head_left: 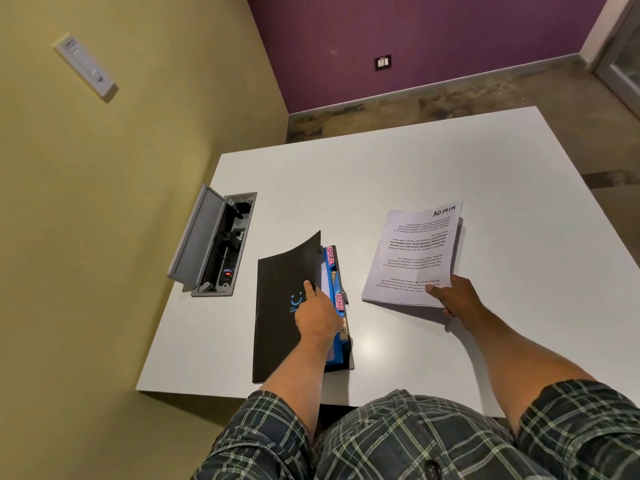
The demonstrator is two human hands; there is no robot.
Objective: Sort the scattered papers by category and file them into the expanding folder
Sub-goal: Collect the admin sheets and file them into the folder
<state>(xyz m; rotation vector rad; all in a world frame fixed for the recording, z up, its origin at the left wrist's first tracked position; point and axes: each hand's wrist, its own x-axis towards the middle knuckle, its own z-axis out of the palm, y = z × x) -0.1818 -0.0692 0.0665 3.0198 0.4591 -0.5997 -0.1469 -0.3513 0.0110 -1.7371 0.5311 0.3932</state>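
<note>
A black expanding folder (277, 299) with a blue smiley lies on the white table (381, 161), near its front edge. Its front flap is lifted, showing blue dividers with tabs reading SPORT (330, 255) and ADMIN (338, 302). My left hand (317, 315) grips the flap's right edge, thumb on the cover, fingers behind it. A stack of printed papers (414, 258) marked ADMIN at its far corner is held just above the table to the right. My right hand (452, 295) pinches its near corner, thumb on top.
An open grey cable box (214, 242) with sockets is sunk into the table's left side. A yellow wall runs close along the left, a purple wall stands behind. The table's far edge drops to a stone floor.
</note>
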